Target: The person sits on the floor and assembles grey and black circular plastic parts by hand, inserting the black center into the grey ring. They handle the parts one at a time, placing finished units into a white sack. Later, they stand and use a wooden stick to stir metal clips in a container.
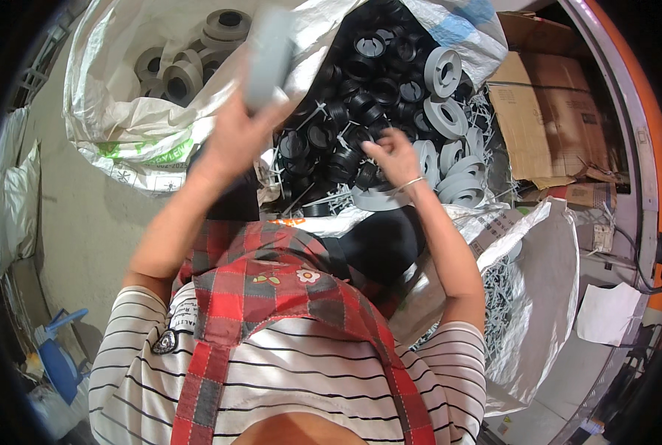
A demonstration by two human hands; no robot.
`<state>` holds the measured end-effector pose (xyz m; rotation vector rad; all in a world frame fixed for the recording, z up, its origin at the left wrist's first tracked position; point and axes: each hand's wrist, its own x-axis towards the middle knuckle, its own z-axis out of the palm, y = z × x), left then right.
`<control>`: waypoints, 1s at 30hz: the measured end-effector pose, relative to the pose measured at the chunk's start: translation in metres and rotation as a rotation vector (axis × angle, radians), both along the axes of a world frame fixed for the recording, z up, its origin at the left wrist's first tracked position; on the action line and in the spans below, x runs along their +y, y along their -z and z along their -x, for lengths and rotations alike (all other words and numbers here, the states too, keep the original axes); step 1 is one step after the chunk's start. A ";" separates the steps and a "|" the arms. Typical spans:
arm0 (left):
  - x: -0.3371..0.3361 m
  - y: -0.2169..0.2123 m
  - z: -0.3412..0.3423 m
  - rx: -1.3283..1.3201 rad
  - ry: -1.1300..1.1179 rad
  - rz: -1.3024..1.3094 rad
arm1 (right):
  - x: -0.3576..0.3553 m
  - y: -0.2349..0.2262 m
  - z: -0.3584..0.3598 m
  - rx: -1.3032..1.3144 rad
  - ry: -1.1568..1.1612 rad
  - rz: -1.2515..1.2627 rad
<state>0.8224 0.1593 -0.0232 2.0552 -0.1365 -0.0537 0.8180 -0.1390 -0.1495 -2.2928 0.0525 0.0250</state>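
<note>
Smooth grey concrete floor [86, 237] surrounds a seated worker at open woven sacks. Nearest, a white knit shirt [294, 371] with thin dark stripes lies under a red-and-grey checked apron [227, 297], a stitched flower on its cloth bib.

Beyond the lap, the left hand [242, 137] is raised and closed, thumb against the lower end of a smooth grey piece [268, 59]; motion blurs both, and the full shape of the piece cannot be made out. It stands upright from the grip, above the edge between two sacks. The right hand [398, 159], a thin bracelet [413, 182] at its wrist, is half open with fingers curled over a heap of glossy black plastic parts [338, 115]; whether it has hold of one cannot be told.

Those parts, short and round, some with spoked centres, fill the middle sack [457, 22], pale slender sticks among them. Matt grey rings [461, 178] cluster on the heap's right side.

To the right, a crinkled white sack [546, 259] holds thin grey sticks [500, 289]. Farther out, thick grey spools [227, 26] rest in the left sack [97, 81], and creased brown cardboard [568, 111] leans opposite, near a curved orange panel [628, 67].
</note>
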 end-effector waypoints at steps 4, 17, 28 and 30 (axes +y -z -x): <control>0.036 0.001 -0.048 -0.668 -0.291 0.385 | -0.121 0.080 -0.015 0.229 0.359 0.444; -0.032 0.121 -0.011 0.856 0.047 1.097 | 0.034 -0.023 -0.047 0.253 0.119 -0.675; 0.000 0.098 -0.002 0.542 -0.150 0.862 | 0.049 0.080 -0.108 -0.208 -0.106 0.620; -0.003 0.106 0.000 0.548 -0.102 0.849 | 0.046 0.048 -0.091 -0.461 -0.058 0.528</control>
